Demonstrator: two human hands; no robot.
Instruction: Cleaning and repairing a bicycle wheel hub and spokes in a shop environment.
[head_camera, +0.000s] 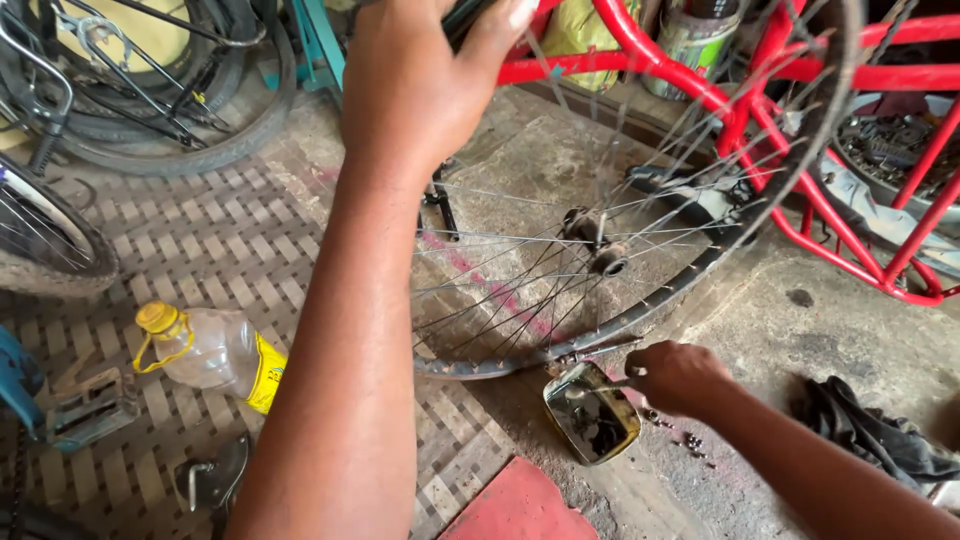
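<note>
My left hand (420, 70) grips the top of a bare spoked bicycle wheel rim (640, 305), which stands upright on the floor with its hub (595, 240) in the middle. Low at the right, my right hand (680, 375) is closed on a thin metal tool over a small rectangular tin (590, 412) of dark grease or oil. The tin sits on the floor just below the rim's lowest part. Several small metal bits (688, 440) lie on the floor beside the tin.
A red bicycle frame (800, 180) stands behind the wheel. A plastic bottle with a yellow cap (210, 350) lies at the left on a patterned mat. Tyres (150, 110) lie at the back left, a dark rag (870, 430) lies at the right, and a pedal (85, 405) lies at the far left.
</note>
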